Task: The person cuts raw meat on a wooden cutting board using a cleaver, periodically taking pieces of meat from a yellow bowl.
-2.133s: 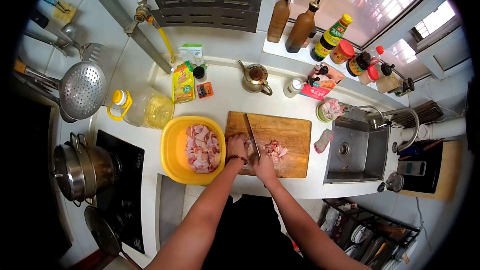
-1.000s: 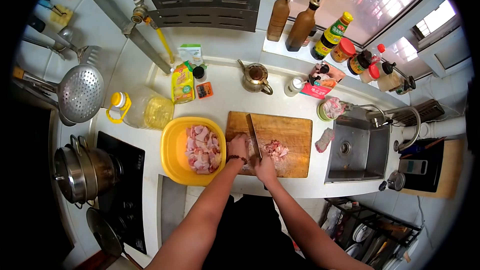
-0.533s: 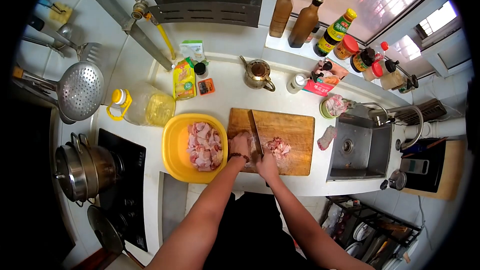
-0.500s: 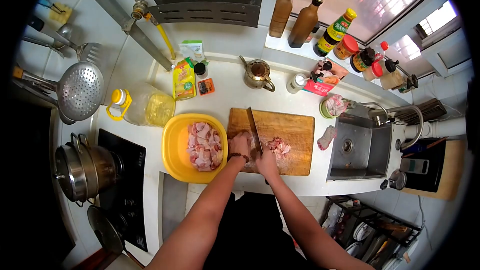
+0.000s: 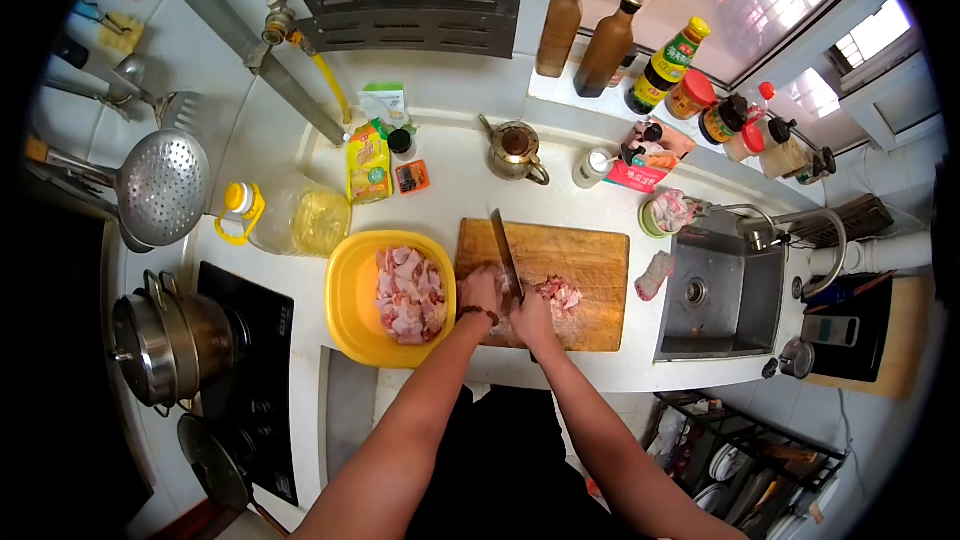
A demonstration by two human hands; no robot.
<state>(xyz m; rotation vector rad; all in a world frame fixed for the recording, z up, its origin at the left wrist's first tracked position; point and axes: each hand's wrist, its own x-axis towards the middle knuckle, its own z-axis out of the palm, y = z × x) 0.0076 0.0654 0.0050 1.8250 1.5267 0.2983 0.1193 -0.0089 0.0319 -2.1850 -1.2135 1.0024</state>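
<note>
My right hand (image 5: 532, 320) grips a cleaver (image 5: 507, 255) by its handle, with the long blade pointing away from me over the wooden cutting board (image 5: 590, 245). Just left of the blade, my left hand (image 5: 480, 292) is closed at the board's left side, a beaded bracelet at its wrist. Whatever lies under its fingers is hidden. Chopped raw meat (image 5: 560, 293) sits in a small heap on the board, right of the blade. Beside my left hand stands a yellow basin (image 5: 345, 315) holding raw chicken pieces (image 5: 408, 300).
A sink (image 5: 715, 315) is at the right, with a meat-filled bowl (image 5: 665, 215) and a crumpled cloth-like item (image 5: 654, 277) near it. An oil jug (image 5: 300, 215), a metal teapot (image 5: 515, 148) and a white jar (image 5: 592, 168) stand behind. The cooktop (image 5: 245, 360) is left.
The cleaver's far end has shifted slightly left and away from me. Both hands stay in nearly the same place, and the meat heap looks unchanged.
</note>
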